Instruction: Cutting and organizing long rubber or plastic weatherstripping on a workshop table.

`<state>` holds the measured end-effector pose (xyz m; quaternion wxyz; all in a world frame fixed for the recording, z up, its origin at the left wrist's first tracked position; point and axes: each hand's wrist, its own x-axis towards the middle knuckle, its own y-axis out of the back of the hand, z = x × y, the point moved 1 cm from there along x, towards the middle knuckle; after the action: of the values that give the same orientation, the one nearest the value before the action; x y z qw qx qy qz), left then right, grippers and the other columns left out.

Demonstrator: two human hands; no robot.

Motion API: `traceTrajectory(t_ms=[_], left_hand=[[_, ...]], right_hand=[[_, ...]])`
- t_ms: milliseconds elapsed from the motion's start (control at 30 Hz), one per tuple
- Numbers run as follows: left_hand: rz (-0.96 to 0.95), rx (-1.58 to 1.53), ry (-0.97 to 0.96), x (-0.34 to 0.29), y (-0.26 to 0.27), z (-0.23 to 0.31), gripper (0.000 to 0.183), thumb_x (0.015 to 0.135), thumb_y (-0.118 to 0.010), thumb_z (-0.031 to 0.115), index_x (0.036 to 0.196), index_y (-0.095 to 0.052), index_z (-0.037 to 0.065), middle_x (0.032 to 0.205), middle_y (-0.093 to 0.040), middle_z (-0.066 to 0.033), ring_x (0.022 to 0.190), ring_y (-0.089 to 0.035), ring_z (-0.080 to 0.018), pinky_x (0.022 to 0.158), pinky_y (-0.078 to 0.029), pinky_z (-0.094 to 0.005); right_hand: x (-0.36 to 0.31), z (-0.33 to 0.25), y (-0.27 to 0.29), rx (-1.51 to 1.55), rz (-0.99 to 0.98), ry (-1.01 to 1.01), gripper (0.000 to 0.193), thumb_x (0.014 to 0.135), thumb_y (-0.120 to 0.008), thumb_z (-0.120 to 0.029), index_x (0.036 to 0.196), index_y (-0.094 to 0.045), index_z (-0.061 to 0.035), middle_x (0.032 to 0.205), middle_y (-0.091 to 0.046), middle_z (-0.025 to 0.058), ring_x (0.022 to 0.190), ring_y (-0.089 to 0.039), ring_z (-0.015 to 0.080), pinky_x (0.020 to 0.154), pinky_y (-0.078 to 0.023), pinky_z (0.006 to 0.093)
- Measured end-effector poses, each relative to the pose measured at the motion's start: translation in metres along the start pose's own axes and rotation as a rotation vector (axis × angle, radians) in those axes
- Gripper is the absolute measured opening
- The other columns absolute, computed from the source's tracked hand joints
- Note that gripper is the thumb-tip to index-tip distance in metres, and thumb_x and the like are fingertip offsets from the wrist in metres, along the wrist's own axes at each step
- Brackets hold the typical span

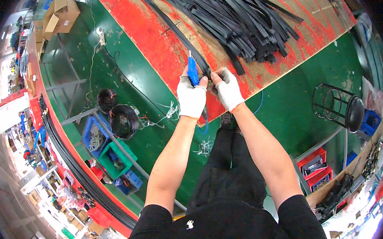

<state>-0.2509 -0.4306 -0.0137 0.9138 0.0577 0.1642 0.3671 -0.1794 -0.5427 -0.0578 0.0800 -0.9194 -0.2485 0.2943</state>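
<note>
Working black strip [199, 57], apparently, by front corner of tabletop [159, 43]: left hand [191, 97] gripping blue tool [192, 71], right hand [228, 92] pinching strip end; next likely needs steadiness.

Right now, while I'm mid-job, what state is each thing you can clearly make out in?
Left hand: gloved, closed around the blue tool.
Blue tool: held, metal tip pointing away from the body.
Right hand: gloved, thumb bare, fingers on the black strip.
Black strip: stretched across the table to the hands.
Strip pile: loosely heaped.
Table: red paint worn.
Cardboard box: flaps open.
Green crate: uncovered, contents unclear.
</note>
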Motion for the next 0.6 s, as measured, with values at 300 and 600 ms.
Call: traceTrajectory(t_ms=[300, 600], left_hand=[[0.106, 0.378, -0.093, -0.008, -0.01, 0.013, 0.063, 0.086, -0.073, 0.006, 0.146, -0.055, 0.003, 0.114, -0.073, -0.0179, 0.095, -0.072, -0.0271, 0.089, -0.057, -0.0377], [0.001, -0.145, 0.172, 0.004, 0.002, -0.003, 0.05, 0.092, -0.076, 0.009, 0.139, -0.058, 0.001, 0.098, -0.065, -0.0025, 0.077, -0.059, -0.0105, 0.066, -0.052, -0.0281]], right_hand=[[-0.007, -0.015, -0.009, 0.1, 0.037, -0.01, 0.017, 0.106, -0.062, -0.022, 0.103, -0.06, -0.0055, 0.08, -0.061, 0.002, 0.07, -0.057, 0.0101, 0.062, -0.048, 0.0278], [-0.002, 0.001, 0.002, -0.1, 0.041, -0.059, 0.017, 0.104, -0.062, -0.022, 0.1, -0.058, -0.0064, 0.084, -0.059, 0.0015, 0.063, -0.056, 0.0108, 0.055, -0.044, 0.0267]])
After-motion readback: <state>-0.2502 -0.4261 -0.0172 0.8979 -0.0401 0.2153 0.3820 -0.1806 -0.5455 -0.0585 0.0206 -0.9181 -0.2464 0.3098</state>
